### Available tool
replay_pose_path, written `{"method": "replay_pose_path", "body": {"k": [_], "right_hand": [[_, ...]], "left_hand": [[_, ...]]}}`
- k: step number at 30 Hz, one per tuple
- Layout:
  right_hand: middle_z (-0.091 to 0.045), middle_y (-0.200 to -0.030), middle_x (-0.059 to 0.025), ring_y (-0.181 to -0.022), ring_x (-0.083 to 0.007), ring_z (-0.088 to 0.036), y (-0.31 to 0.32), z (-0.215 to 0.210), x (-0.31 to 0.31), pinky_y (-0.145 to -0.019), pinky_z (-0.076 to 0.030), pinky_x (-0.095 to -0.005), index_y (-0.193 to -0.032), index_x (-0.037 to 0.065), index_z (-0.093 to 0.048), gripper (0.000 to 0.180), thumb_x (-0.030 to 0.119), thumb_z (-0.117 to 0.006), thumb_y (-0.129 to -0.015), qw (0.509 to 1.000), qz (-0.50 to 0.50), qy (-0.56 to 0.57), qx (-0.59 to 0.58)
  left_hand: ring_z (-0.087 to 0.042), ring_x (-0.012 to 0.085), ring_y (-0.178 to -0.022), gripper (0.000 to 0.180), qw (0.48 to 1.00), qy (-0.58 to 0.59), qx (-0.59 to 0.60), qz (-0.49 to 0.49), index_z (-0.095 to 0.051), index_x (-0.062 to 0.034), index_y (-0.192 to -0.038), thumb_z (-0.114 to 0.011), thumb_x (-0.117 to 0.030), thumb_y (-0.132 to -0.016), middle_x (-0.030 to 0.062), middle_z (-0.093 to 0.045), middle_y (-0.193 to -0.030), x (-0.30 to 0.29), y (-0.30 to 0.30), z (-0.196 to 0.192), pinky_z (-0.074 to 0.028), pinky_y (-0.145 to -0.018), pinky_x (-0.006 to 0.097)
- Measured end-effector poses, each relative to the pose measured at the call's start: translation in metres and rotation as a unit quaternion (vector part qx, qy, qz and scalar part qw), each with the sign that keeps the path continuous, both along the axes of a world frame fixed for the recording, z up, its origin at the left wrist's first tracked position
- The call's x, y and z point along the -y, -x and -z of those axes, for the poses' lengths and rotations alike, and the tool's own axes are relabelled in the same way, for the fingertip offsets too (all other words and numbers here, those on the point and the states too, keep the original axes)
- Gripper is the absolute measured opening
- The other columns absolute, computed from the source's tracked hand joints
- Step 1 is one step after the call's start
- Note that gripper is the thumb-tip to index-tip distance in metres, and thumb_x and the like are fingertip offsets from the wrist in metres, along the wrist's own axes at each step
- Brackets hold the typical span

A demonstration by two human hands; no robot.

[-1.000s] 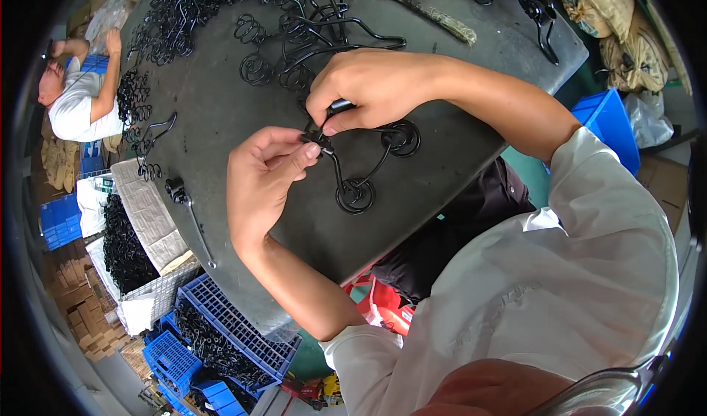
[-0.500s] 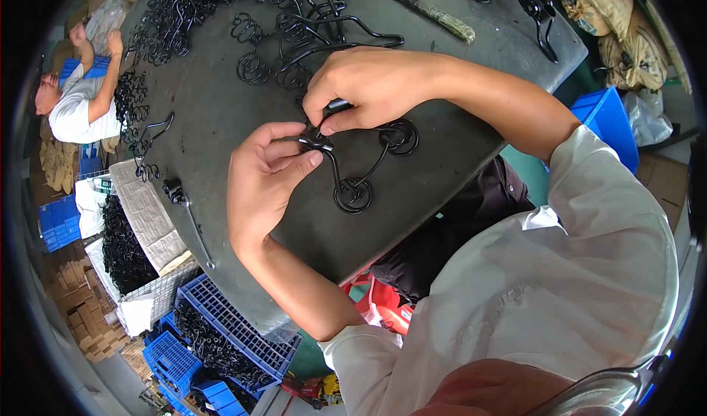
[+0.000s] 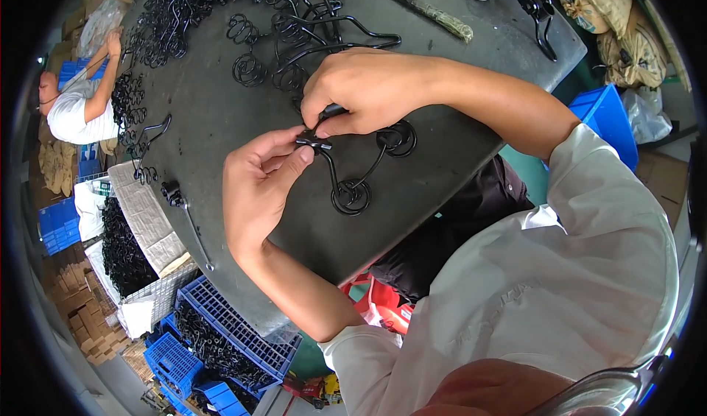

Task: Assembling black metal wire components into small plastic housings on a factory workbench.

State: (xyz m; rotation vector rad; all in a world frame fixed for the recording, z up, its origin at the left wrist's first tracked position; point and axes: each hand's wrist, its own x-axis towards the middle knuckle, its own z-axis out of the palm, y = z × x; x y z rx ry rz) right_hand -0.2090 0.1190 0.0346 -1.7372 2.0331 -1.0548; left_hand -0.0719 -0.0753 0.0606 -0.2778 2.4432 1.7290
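Both hands' fingers pinch wire hook (image 3: 346, 184) top | coiled ends toward person | flat on table (image 3: 221, 121)

Single head-worn fisheye, looks steeply down from above the person's chest onto a dark worktable (image 3: 221, 121). Close range: left hand (image 3: 258, 188) and right hand (image 3: 364, 88) sit mid-frame. Edges bend toward the rim; floor crates (image 3: 228, 328) show lower left. No second view.
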Motion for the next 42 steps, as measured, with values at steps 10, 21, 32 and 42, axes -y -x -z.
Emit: {"method": "replay_pose_path", "body": {"k": [10,21,32,42], "right_hand": [[-0.070,-0.089,-0.0116,-0.088,-0.0354,-0.067,-0.003,-0.003,-0.001,-0.074,-0.051,-0.0459,-0.092,0.003,-0.071,0.011,0.011,-0.072,-0.083,1.000,0.008,-0.019,-0.015],[-0.069,-0.086,-0.0109,-0.087,-0.0346,-0.067,-0.002,-0.001,0.001,-0.072,-0.051,-0.0463,-0.090,0.004,-0.069,0.011,0.012,-0.073,-0.083,1.000,0.006,-0.013,-0.028],[-0.068,-0.087,-0.0106,-0.087,-0.0340,-0.067,-0.003,-0.002,0.000,-0.072,-0.051,-0.0459,-0.091,0.004,-0.070,0.012,0.011,-0.073,-0.082,1.000,0.011,-0.008,-0.023],[-0.068,-0.087,-0.0100,-0.088,-0.0338,-0.067,-0.002,0.000,0.001,-0.073,-0.051,-0.0453,-0.092,0.006,-0.071,0.011,0.011,-0.073,-0.082,1.000,0.014,-0.002,-0.021]], "left_hand": [[-0.069,0.0103,-0.082,0.021,1.000,-0.026,0.012,0.008,-0.069,0.0040,-0.110,-0.074,-0.001,-0.090,0.0074,-0.074,-0.091,-0.001,0.000,-0.004,-0.053,-0.070,0.023],[-0.069,0.0113,-0.077,0.024,0.999,-0.049,0.014,-0.016,-0.065,0.0023,-0.105,-0.079,-0.008,-0.088,0.0071,-0.072,-0.086,0.001,0.004,0.002,-0.052,-0.065,0.023],[-0.066,0.0089,-0.072,0.027,0.999,-0.006,0.015,-0.030,-0.070,0.0054,-0.103,-0.084,-0.004,-0.081,0.0081,-0.073,-0.081,-0.007,0.006,0.000,-0.052,-0.065,0.022],[-0.066,0.0075,-0.075,0.026,0.998,-0.018,0.014,-0.062,-0.072,0.0057,-0.106,-0.081,0.001,-0.082,0.0080,-0.074,-0.084,-0.009,0.007,0.001,-0.052,-0.067,0.020]]}}
